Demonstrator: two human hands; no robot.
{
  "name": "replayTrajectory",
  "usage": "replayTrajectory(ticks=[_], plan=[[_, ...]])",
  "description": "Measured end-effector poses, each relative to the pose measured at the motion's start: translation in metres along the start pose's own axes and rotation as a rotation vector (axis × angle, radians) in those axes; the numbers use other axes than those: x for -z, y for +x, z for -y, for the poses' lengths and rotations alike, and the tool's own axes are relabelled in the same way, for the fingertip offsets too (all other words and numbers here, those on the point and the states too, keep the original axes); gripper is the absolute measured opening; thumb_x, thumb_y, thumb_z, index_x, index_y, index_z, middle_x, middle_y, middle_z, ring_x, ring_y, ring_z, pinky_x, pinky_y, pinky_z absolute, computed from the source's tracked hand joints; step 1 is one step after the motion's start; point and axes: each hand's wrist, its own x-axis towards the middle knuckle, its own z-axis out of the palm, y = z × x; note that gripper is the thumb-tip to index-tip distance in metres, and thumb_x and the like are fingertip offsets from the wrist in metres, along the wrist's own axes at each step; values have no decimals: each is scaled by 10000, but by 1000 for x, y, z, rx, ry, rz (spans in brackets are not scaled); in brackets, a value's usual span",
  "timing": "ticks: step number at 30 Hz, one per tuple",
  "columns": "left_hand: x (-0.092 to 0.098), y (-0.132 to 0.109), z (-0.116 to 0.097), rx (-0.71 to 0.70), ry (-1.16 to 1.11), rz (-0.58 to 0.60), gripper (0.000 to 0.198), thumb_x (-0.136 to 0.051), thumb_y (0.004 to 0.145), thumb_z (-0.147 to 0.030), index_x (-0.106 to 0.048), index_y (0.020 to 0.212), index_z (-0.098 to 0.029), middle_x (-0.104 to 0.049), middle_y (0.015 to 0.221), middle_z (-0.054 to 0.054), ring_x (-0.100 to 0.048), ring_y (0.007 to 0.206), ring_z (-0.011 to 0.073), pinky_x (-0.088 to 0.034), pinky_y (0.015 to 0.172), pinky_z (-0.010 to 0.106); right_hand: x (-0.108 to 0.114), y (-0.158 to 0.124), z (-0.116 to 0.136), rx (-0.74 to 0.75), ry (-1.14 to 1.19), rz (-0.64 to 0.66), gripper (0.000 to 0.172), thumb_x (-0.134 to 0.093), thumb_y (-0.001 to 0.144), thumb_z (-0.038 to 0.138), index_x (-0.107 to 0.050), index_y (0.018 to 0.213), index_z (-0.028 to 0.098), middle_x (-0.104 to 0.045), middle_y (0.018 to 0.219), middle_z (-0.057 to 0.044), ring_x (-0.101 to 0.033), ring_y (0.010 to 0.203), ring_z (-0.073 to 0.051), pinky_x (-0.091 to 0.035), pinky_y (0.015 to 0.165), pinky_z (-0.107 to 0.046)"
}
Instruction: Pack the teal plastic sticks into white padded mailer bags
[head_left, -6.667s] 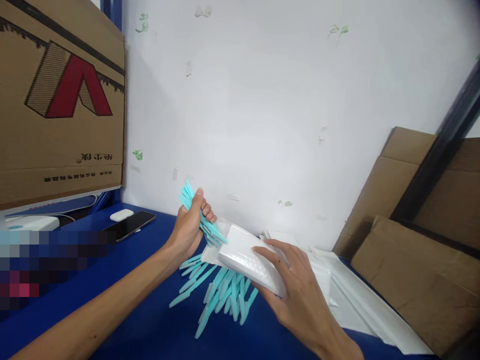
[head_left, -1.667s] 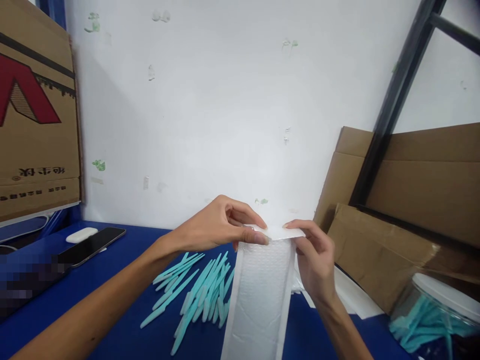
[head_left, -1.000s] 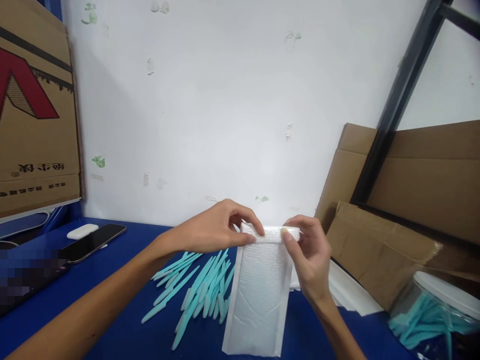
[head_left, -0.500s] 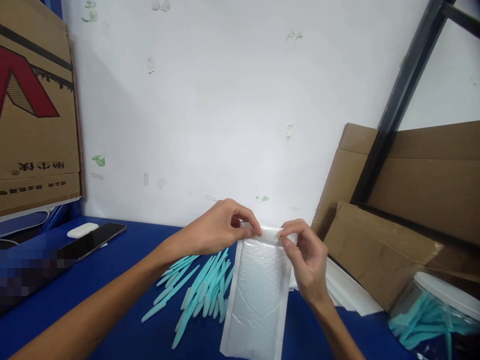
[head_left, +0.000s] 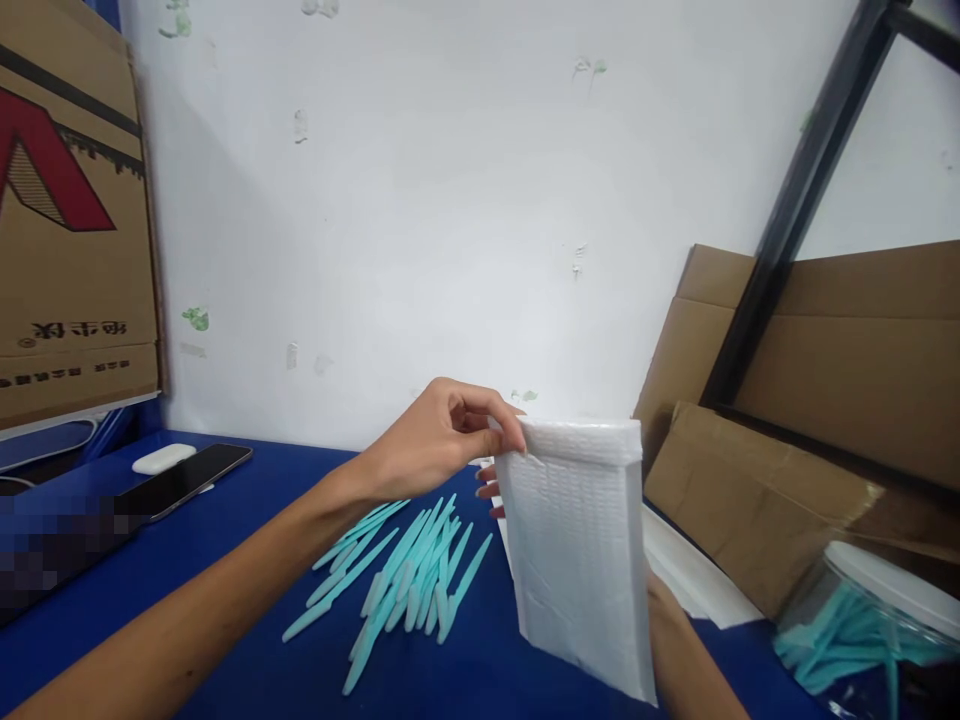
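Note:
A white padded bubble mailer (head_left: 577,550) hangs above the table, its folded top edge turned up. My left hand (head_left: 469,430) pinches its upper left corner between thumb and fingers. Behind the mailer is my right hand (head_left: 489,488); only its spread fingertips show past the left edge, and the palm is hidden. On the table to the left lies a loose pile of turquoise knife-shaped plastic razors (head_left: 405,570), apart from both hands.
A clear jar (head_left: 862,630) with a white lid holds more turquoise pieces at the lower right. White sheets or mailers (head_left: 697,580) lie near cardboard (head_left: 765,500). A phone (head_left: 191,480) and a white case (head_left: 163,459) lie at left, below a large carton (head_left: 82,280).
My right hand has let go of the mailer's top edge and moved behind it. The mailer has swung right and turned, held by my left hand.

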Motion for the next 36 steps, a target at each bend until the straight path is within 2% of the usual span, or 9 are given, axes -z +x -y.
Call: replayTrajectory(ticks=[3, 8, 11, 14, 18, 23, 29, 33, 36], plan=[[-1, 0, 1, 0, 16, 30, 139, -645, 908, -189, -721, 793, -167, -733, 945, 64, -682, 920, 192, -532, 861, 340, -6, 2, -6, -196, 315, 380, 553, -578, 831, 720, -684, 1071, 232, -662, 935, -80, -618, 717, -225, -516, 656, -385], [-15, -1, 2, -17, 131, 33, 195, -600, 925, -178, -719, 771, -182, -734, 915, 28, -675, 969, 182, -488, 961, 340, -7, 1, -12, -253, 462, 331, 372, -746, 801, 572, -595, 921, 254, -436, 692, 60, -348, 495, -97, -348, 476, -245], [-24, -1, 5, -40, 192, -20, 212, -552, 942, -172, -714, 807, -193, -735, 918, 13, -674, 955, 171, -480, 969, 341, -3, 0, -12, -281, 496, 325, 368, -758, 814, 542, -621, 979, 243, -448, 717, 54, -311, 485, -81, -283, 446, -223], [-26, -2, 10, -52, 244, -53, 190, -547, 926, -157, -711, 839, -200, -735, 1012, 21, -664, 1015, 184, -484, 967, 352, 1, 1, -10, -286, 496, 246, 463, -807, 779, 508, -634, 1119, 245, -507, 758, 39, -335, 493, -76, -331, 464, -215], [-25, -4, 13, -95, 306, -70, 132, -585, 874, -116, -686, 864, -201, -651, 1294, 45, -577, 1228, 220, -458, 1024, 378, 4, 2, -9, -336, 490, 171, 427, -870, 738, 429, -679, 1069, 237, -621, 802, 9, -536, 625, -102, -467, 597, -197], [-25, -5, 12, -80, 322, -31, 201, -511, 934, -143, -696, 957, -216, -582, 1370, 56, -564, 1227, 214, -459, 1041, 394, 6, 1, -5, -377, 498, 95, 433, -890, 724, 416, -705, 1079, 251, -698, 850, -1, -631, 690, -123, -536, 653, -197], [-31, -6, 31, 84, 499, -122, 370, -391, 1010, -277, -523, 1355, -299, -567, 1383, 63, -530, 1265, 240, -483, 1029, 448, 27, 11, 10, -334, 542, -324, 333, -873, 745, 420, -722, 987, 249, -689, 796, 34, -625, 635, -103, -547, 559, -162], [-48, -15, 66, 260, 766, 67, 458, -348, 1016, -409, -565, 1351, -186, -542, 1419, 173, -449, 1382, 351, -386, 1132, 548, 49, 21, 8, -354, 516, -506, 331, -792, 797, 422, -740, 1055, 221, -732, 894, -9, -688, 723, -181, -610, 618, -261], [-66, -26, 98, 494, 976, 249, 676, -402, 977, -508, -438, 1510, -92, -236, 1642, 262, -75, 1517, 517, -215, 1170, 697, 56, 26, 1, -383, 442, -569, 331, -756, 789, 401, -744, 1053, 201, -759, 945, -38, -723, 837, -255, -622, 677, -327]])
